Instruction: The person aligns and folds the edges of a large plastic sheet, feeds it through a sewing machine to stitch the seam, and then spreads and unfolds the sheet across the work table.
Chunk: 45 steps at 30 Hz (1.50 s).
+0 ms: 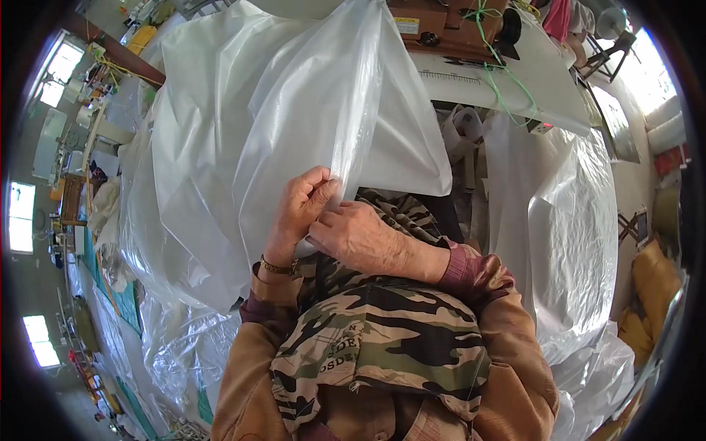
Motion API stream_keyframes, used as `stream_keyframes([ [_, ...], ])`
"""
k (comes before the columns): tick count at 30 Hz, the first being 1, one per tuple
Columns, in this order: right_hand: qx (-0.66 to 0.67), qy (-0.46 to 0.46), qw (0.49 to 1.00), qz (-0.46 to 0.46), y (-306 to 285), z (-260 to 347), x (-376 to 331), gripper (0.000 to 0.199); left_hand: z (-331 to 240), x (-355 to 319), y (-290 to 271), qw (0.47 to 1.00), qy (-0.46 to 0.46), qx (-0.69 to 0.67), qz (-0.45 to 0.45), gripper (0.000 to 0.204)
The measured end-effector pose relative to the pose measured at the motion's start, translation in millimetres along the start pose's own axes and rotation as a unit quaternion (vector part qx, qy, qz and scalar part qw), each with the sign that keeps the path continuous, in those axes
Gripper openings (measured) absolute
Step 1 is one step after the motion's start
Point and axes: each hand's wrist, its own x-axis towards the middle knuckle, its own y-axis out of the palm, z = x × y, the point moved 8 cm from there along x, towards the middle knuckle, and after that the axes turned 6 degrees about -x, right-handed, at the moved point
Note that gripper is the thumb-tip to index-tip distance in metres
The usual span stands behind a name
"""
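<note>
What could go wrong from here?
The left hand pinches only a small part of the white plastic sheet, so the shiny folds might slip out of line. Its loose, hanging folds could also set into creases. The green cord trailing from the brown machine might snag it if it shifts right.

We are holding both arms bent inward; our left grip is pinching; our right grip, curled palm-down, is resting just beside it.
</note>
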Motion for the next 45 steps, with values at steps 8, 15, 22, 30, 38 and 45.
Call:
stream_keyframes([
  [8, 0.082, 0.090, 0.981, -0.152, -29.9, -19.5, -15.0, 0.024, 2.1, -1.4, -1.1, 1.000, -0.024, -0.009, -0.007, 0.016],
  [15, 0.200, 0.392, 0.895, -0.068, 7.7, -65.3, -54.2, 0.034, -6.4, 0.5, 4.6, 0.999, 0.023, 0.029, -0.025, 0.013],
  [22, 0.288, 0.321, 0.893, -0.130, 5.4, -52.9, -39.9, 0.021, -13.6, -1.3, 6.8, 0.999, 0.021, 0.044, -0.020, 0.012],
  [30, 0.050, 0.169, 0.983, -0.054, -4.8, -25.1, -24.0, 0.015, -16.8, -3.4, 8.6, 0.999, 0.027, 0.034, -0.023, 0.021],
  [38, -0.037, -0.005, 0.995, -0.095, -21.8, -21.7, -37.5, 0.027, -11.7, -4.8, 14.0, 0.997, -0.015, -0.049, -0.059, 0.024],
  [45, -0.223, 0.327, 0.853, -0.340, -75.0, -139.7, -120.0, 0.026, -36.2, -11.0, -9.0, 0.990, 0.048, -0.022, -0.134, 0.016],
])
